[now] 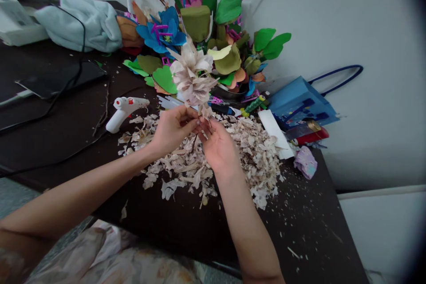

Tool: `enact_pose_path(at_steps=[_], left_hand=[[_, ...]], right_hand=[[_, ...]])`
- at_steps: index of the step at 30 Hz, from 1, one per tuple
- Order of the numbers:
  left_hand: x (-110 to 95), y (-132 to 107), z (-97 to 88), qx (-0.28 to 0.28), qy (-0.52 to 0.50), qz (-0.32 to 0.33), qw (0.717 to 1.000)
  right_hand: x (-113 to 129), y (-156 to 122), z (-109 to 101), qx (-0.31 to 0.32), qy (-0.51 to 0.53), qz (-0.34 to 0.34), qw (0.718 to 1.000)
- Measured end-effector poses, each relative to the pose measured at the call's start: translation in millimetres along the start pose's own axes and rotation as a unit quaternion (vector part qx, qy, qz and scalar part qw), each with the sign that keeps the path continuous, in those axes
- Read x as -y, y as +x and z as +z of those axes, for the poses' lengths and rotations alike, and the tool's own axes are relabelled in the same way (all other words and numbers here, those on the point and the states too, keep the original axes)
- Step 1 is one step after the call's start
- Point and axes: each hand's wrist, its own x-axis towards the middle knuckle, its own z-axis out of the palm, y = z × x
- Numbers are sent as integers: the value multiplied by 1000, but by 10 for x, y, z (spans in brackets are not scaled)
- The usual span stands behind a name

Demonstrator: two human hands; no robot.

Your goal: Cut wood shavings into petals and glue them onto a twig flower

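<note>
Dried-petal flower (pixel 193 75), likely light and brittle: hold its base, where your left hand (pixel 173 129) pinches; your right hand's (pixel 222 148) grip is indeterminate.

Pale pinkish-white flower (pixel 193 75), layered papery petals spread, upright, base held between hands (pixel 219 144).

Craft corner, apparently in a home: a glue gun (pixel 124 111) is lying beside pale scraps (pixel 259 155); artificial flowers (pixel 162 31) are crowding a table (pixel 316 230).
</note>
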Motion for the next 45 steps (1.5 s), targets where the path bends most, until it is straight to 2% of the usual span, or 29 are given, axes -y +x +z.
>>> enact_pose_path(at_steps=[11, 19, 29, 32, 38, 40, 42, 45], left_hand=[[6, -16, 2, -1, 11, 31, 999], [53, -31, 5, -17, 24, 38, 999], [39, -48, 7, -16, 10, 29, 999], [20, -33, 6, -18, 4, 19, 1000], [-65, 1, -3, -12, -48, -9, 999], [-80, 8, -16, -10, -58, -23, 998], [-80, 15, -34, -9, -68, -43, 997], [-62, 32, -59, 0, -104, -73, 992]], right_hand=[[3, -35, 110, -15, 33, -2, 999], [1, -26, 113, -23, 39, 7, 999], [-3, 3, 64, -34, 18, 4, 999], [-14, 11, 20, -18, 2, -7, 1000], [-54, -8, -5, -15, -4, -16, 1000], [-78, -34, 10, -18, -30, -42, 998], [-98, -79, 18, -7, -77, -105, 991], [-103, -172, 3, 23, -202, -242, 949]])
